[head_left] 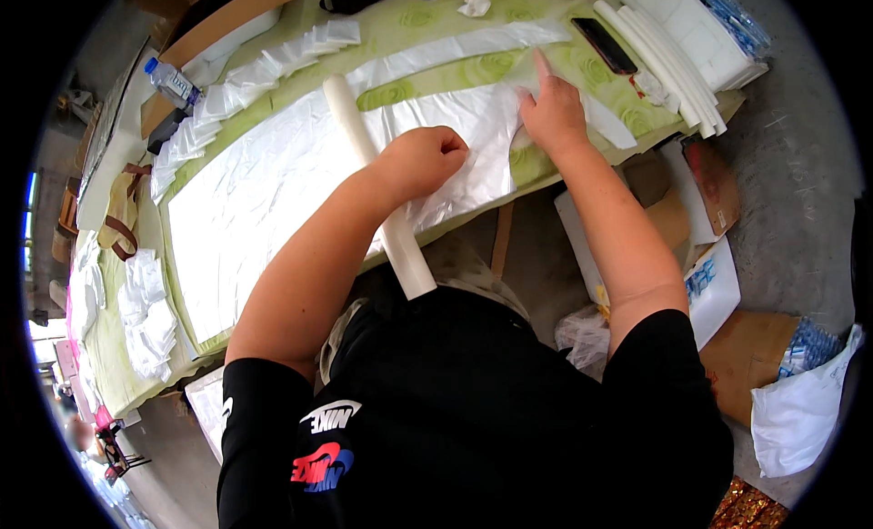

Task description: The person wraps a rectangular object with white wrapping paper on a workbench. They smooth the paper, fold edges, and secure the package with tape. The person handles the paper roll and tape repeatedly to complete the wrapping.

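Note:
My left hand [420,165] is closed in a pinch at the edge of a thin, shiny plastic film [482,120], its fingertips partly hidden. My right hand [556,115] rests on the film's far right part, index finger stretched forward and thumb apart from it. Under my left wrist a long white roll [407,256] lies across the table, one end sticking out over the near edge toward my body. To the left of the roll, a large white sheet [241,229] is spread flat. A long white strip [455,45] curves along behind the film.
The table has a green patterned cover [414,18]. A phone [605,45] and several white tubes [668,70] lie at the far right. Small clear bags [214,102] overlap at left beside a water bottle [171,81]. Boxes, including a cardboard carton [750,352], stand on the floor at right.

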The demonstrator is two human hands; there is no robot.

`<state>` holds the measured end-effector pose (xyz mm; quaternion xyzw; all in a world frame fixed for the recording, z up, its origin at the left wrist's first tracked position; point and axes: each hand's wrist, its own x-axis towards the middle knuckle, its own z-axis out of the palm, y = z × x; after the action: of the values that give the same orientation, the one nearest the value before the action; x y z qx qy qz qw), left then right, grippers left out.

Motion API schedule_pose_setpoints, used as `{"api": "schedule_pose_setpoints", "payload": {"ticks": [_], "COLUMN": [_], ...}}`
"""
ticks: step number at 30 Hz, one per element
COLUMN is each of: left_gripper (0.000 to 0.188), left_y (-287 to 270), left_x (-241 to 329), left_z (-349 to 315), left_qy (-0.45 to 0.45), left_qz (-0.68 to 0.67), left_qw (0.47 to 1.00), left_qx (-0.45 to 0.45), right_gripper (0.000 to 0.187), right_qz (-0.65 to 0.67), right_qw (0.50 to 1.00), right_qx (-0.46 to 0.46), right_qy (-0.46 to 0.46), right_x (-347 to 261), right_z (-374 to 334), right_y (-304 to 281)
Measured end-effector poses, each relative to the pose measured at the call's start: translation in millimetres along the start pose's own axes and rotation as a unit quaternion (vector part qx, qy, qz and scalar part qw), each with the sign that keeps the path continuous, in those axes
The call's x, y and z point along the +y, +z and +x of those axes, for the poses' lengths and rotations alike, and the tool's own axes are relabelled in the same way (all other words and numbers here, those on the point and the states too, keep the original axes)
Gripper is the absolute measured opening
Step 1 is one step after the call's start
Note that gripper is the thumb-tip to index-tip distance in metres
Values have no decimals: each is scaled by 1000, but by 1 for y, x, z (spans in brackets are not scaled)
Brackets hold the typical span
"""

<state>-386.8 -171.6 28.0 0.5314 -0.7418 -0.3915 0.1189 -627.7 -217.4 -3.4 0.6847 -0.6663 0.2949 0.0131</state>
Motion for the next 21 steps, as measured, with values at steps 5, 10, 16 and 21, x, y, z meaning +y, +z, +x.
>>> {"api": "schedule_pose_setpoints", "payload": {"ticks": [5,10,16,21], "left_gripper": [59,50,26,46], "left_y": [-3,-20,-78,-127], "left_x": [16,32,-19,-106], "left_z": [12,16,-37,-143], "left_qy": [23,5,21,-130], "left_qz": [-304,-483,-504,-408], "left_qw": [943,870,839,846], "left_qx": [133,101,204,318], "right_gripper": [75,87,82,50], "right_qz": [78,225,291,507], "right_qw": [970,945,951,857], "right_qx": [49,-51,-61,-78], "right_qy": [-226,-230,-87,37], "right_x": [-33,-72,0,17], "right_z": [-13,-40,-36,-34], "right_y": [-15,-16,20,30]}}
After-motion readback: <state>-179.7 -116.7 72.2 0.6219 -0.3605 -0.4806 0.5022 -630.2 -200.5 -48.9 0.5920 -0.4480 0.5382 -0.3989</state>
